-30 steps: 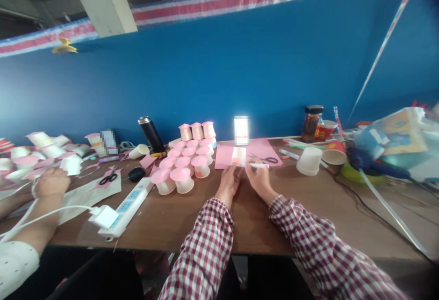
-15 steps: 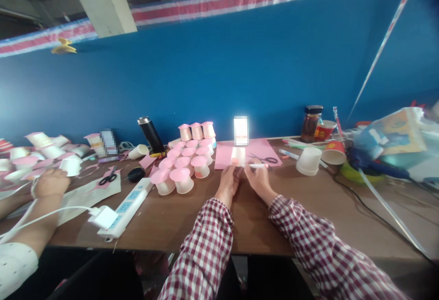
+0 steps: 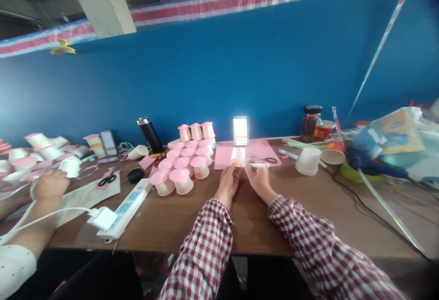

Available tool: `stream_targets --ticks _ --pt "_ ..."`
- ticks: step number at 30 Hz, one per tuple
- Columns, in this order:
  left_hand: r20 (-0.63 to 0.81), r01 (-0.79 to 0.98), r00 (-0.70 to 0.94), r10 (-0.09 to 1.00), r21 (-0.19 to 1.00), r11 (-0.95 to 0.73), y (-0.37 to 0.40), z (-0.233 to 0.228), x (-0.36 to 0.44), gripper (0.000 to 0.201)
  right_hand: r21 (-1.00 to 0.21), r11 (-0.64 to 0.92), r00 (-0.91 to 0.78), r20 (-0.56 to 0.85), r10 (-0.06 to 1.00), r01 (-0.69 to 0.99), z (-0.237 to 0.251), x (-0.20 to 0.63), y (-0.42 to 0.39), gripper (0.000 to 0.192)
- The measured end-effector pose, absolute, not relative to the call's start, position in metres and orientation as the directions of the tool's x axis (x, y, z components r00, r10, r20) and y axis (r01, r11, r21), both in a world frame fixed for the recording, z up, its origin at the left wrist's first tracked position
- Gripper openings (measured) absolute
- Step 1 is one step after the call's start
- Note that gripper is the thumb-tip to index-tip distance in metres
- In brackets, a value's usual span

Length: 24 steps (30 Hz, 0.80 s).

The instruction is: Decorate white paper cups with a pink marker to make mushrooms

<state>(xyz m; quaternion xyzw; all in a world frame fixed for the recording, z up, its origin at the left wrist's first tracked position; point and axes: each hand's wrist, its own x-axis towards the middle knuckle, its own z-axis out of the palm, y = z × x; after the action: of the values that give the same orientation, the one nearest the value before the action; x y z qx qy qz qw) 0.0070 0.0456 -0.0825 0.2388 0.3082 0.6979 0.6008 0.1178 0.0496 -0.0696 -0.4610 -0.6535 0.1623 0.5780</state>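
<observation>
My left hand (image 3: 227, 183) is closed around the lower part of a white paper cup (image 3: 238, 155), partly hidden by the fingers. In my right hand (image 3: 258, 180) there is a white marker (image 3: 261, 165), held close to the cup's right side; its tip is too small to make out. Behind both hands lies pink paper (image 3: 222, 152) with dark-handled scissors (image 3: 271, 160) on it. A bright phone (image 3: 240, 131) stands upright beyond the cup.
Left of my hands stand several cups with pink paper tops (image 3: 181, 175), then a power strip (image 3: 125, 209) and a black flask (image 3: 150, 134). A co-worker's hand (image 3: 51, 184) is at far left. Rightward are an upside-down cup (image 3: 307, 161), a jar (image 3: 310, 124) and a blue glue gun (image 3: 380, 167).
Almost nothing differs. The marker's outer end has shifted slightly to the right; my hands and the cup stay in place.
</observation>
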Motion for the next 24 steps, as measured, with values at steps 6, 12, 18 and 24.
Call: stream_targets --ticks 6,12,18,24 --pt "-0.048 -0.683 -0.16 0.986 0.727 -0.075 0.0464 -0.0834 0.0064 0.008 -0.746 0.525 0.093 0.607 0.789 0.409 -0.0699 0.118 0.0497 0.015" --pt "-0.045 -0.679 -0.164 0.985 0.73 -0.08 0.0466 -0.0836 0.0059 0.007 -0.743 0.531 0.083 0.609 0.789 0.407 -0.0703 0.1179 0.0501 0.015" --pt "-0.034 -0.684 -0.165 0.986 0.724 -0.089 0.0468 -0.084 0.0062 0.007 -0.742 0.528 0.091 0.61 0.787 0.413 -0.0685 0.1178 0.0492 0.015" --pt "-0.042 -0.68 -0.167 0.985 0.728 -0.084 0.0475 -0.0849 0.0061 0.008 -0.747 0.518 0.108 0.606 0.788 0.416 -0.0694 0.1176 0.0496 0.016"
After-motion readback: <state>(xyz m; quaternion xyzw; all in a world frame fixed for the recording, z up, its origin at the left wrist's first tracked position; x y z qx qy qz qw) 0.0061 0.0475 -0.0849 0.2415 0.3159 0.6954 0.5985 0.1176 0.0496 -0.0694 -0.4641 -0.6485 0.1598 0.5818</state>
